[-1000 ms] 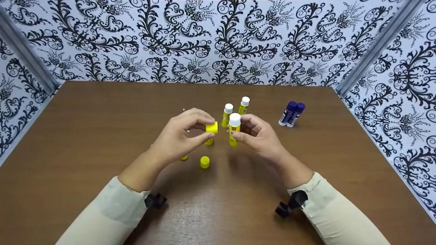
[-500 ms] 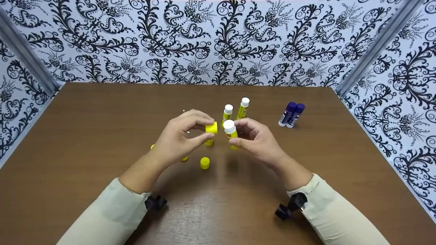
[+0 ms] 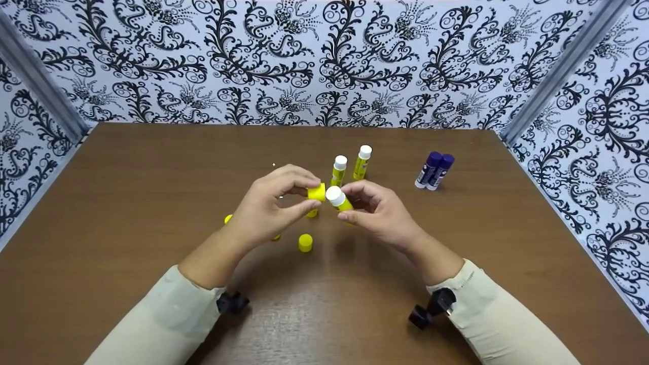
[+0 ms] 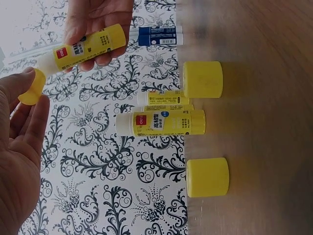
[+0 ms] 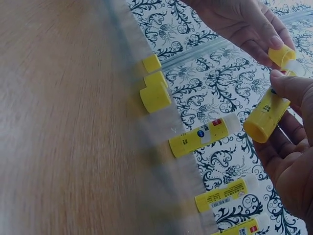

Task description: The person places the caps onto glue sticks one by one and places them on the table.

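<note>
- Left hand (image 3: 263,205): we see thumb and fingers pinching a short yellow cylindrical plastic cap (image 3: 316,192), raised above the brown wood-grain desk (image 3: 167,167) near mid-view.
- Right hand (image 3: 388,215): thumb and fingers curled round a yellow, white-topped cylindrical glue stick (image 4: 90,46), also raised; we find it tilted, white end towards the held cap's mouth. The two are very close; we cannot tell whether they touch.
- Bearings below: head view, clock centred on the held cap.
- Between 1 and 2 o'clock: two upright white-topped yellow glue sticks (image 3: 338,171).
- 6 o'clock, partly hidden behind the left hand: one further upright yellow glue stick (image 4: 161,122); the left wrist view gives us its white top.
- 6 to 9 o'clock: three loose yellow caps (image 3: 305,243) on the desk, two partly covered by the left hand and wrist.
- Nearly 3 o'clock, well apart: two purple-and-white cylindrical sticks (image 3: 434,171), side by side.
</note>
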A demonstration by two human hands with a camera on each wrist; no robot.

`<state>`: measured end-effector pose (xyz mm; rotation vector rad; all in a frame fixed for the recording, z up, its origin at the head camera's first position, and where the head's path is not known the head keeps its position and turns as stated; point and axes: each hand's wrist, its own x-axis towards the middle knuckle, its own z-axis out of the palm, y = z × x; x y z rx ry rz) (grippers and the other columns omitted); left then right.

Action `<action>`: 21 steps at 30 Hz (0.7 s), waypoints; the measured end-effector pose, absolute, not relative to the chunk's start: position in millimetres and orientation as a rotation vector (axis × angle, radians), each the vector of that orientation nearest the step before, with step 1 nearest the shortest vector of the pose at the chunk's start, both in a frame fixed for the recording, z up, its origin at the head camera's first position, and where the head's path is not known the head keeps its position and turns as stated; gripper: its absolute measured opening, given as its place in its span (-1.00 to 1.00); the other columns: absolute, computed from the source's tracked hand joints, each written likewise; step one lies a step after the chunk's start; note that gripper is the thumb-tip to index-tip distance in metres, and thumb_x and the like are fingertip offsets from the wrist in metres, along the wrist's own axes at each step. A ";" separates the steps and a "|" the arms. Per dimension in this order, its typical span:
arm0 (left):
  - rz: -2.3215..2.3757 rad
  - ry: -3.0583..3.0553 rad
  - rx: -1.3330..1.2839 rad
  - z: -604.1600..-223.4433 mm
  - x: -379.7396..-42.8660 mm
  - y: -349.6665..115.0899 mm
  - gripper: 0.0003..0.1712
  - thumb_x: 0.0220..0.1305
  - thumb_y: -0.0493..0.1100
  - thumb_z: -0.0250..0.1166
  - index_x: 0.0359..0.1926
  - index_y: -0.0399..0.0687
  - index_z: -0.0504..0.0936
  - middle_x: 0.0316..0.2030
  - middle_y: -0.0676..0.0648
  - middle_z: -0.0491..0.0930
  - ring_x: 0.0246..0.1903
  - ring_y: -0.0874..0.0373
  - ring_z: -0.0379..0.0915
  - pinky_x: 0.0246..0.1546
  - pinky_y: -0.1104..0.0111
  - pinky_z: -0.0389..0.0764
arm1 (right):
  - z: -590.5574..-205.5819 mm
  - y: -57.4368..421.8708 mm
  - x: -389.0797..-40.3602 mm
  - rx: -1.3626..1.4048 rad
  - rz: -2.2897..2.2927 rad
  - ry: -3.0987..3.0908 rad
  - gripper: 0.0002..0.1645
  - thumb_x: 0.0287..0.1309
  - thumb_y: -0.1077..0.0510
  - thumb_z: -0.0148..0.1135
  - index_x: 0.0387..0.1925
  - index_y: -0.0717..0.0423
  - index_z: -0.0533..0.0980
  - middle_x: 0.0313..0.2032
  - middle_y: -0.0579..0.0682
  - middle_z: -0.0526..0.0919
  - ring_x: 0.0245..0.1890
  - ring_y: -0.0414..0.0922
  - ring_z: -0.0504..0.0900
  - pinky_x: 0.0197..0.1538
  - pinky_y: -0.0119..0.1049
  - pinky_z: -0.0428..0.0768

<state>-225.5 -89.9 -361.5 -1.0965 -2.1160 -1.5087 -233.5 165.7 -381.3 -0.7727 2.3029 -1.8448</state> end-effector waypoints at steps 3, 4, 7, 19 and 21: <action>-1.508 -2.120 -1.100 -361.0 -225.1 -89.6 -0.66 0.21 -0.27 0.52 0.01 -0.22 0.73 0.00 -0.11 0.69 -0.01 0.12 0.66 0.05 0.29 0.77 | -381.0 165.2 -232.9 -0.788 -1.835 2.319 -0.52 0.18 0.31 0.49 0.13 0.30 0.57 -0.02 0.11 0.70 -0.05 -0.01 0.67 0.02 -0.34 0.72; -1.507 -2.123 -1.102 -360.9 -225.0 -89.6 -0.66 0.21 -0.27 0.52 0.01 -0.22 0.73 0.00 -0.11 0.69 -0.01 0.13 0.66 0.05 0.28 0.77 | -381.0 165.0 -233.2 -0.794 -1.830 2.327 -0.52 0.18 0.31 0.49 0.12 0.29 0.57 -0.01 0.11 0.70 -0.04 -0.01 0.67 0.04 -0.34 0.71; -1.506 -2.124 -1.109 -361.0 -225.3 -89.4 -0.67 0.21 -0.29 0.52 0.01 -0.22 0.73 0.00 -0.11 0.69 -0.02 0.12 0.66 0.04 0.22 0.78 | -381.7 164.9 -234.7 -0.814 -1.813 2.356 -0.54 0.17 0.33 0.49 0.11 0.29 0.59 -0.01 0.12 0.71 -0.02 -0.02 0.67 0.12 -0.32 0.69; -1.478 -2.156 -1.126 -362.7 -225.8 -90.1 -0.68 0.23 -0.28 0.51 0.01 -0.21 0.74 -0.01 -0.11 0.69 -0.01 0.12 0.65 0.05 0.25 0.77 | -383.7 165.8 -236.0 -0.886 -1.712 2.502 -0.64 0.20 0.26 0.50 0.03 0.14 0.66 -0.05 -0.02 0.71 -0.04 -0.03 0.65 0.16 -0.23 0.66; -1.471 -2.160 -1.129 -363.1 -225.7 -90.2 -0.68 0.23 -0.29 0.51 0.01 -0.22 0.74 -0.01 -0.11 0.69 -0.01 0.11 0.65 0.05 0.28 0.77 | -383.9 165.7 -235.8 -0.880 -1.699 2.522 -0.65 0.19 0.27 0.49 0.02 0.12 0.67 -0.05 -0.03 0.70 -0.05 -0.04 0.64 0.16 -0.22 0.66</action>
